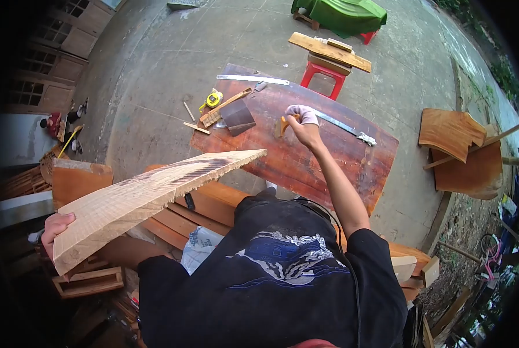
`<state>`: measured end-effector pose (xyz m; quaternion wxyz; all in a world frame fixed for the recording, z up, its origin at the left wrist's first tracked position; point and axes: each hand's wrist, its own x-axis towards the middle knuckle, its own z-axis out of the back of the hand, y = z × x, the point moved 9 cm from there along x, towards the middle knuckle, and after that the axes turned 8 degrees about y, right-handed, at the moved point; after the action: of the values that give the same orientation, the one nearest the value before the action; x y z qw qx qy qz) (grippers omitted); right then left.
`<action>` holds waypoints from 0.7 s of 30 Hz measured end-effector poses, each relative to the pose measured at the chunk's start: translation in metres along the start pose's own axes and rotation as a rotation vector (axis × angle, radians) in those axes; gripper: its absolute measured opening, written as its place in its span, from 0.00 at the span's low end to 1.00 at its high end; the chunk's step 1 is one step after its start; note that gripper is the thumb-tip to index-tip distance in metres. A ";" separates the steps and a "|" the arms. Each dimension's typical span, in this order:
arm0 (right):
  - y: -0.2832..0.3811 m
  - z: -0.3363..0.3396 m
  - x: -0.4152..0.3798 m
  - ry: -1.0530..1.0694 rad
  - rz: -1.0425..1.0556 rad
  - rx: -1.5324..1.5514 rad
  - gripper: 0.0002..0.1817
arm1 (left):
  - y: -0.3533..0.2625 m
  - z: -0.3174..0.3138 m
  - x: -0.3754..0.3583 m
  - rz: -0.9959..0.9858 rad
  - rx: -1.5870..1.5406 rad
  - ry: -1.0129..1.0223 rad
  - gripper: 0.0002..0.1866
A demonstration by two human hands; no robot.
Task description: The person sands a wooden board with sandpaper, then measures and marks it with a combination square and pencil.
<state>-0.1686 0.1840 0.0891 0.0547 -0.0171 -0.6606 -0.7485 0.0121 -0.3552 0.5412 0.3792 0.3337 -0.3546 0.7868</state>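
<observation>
On the left, my left hand (56,229) is closed around the near end of a thick, pale wooden board (149,194). The board is raised and tilted, its rough sawn edge toward me and dark streaks on its face. Over the worn reddish-brown table (329,156), my right hand (306,133) grips a pale pinkish cloth (304,113). Just by those fingers shows a small orange-brown piece (282,124); whether it is held too, I cannot make out. A metal ruler (337,123) lies to the right of this hand, with a crumpled white scrap (366,138) at its end.
On the table's left are a yellow tape measure (214,98), a wooden tool (227,109), a dark flat block (238,118) and a long white strip (253,79). Beyond, a red stool (323,81) bears planks. Wood slabs (452,133) stand at right. A person (53,124) is far left.
</observation>
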 end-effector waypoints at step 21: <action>0.015 -0.007 0.028 0.035 -0.093 -0.530 0.12 | 0.006 -0.022 0.038 0.218 0.665 -0.351 0.23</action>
<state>-0.1941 0.1732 0.1059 0.0253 0.0122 -0.4406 -0.8973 -0.0175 -0.3262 0.5581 0.0980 0.5281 -0.1732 0.8255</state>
